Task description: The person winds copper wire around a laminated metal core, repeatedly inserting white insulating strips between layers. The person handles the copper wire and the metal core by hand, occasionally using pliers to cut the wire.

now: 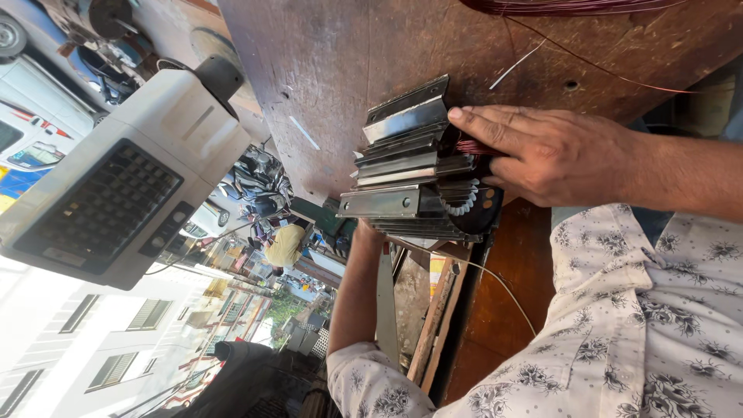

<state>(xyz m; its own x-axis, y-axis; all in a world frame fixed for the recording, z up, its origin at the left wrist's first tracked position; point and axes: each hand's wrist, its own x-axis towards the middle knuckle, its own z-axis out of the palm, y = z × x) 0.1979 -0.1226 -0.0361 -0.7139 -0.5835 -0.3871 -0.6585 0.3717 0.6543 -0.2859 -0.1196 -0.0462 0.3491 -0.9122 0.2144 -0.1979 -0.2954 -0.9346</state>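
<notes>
Copper winding (pixel 474 147) already sat in the stator (pixel 418 166) under my right hand (pixel 553 155), fingers flat; left hand hidden behind it, grip unclear.

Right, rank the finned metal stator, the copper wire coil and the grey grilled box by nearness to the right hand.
1. finned metal stator: touching, directly under the right hand.
2. copper wire coil: at the picture's top edge.
3. grey grilled box: far left.

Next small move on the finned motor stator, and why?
Probably press the reddish copper coil deeper into the stator bore: the hand on top has fingertips on the rim by the wire, while the other hand, mostly hidden behind, seems to steady the housing.
</notes>
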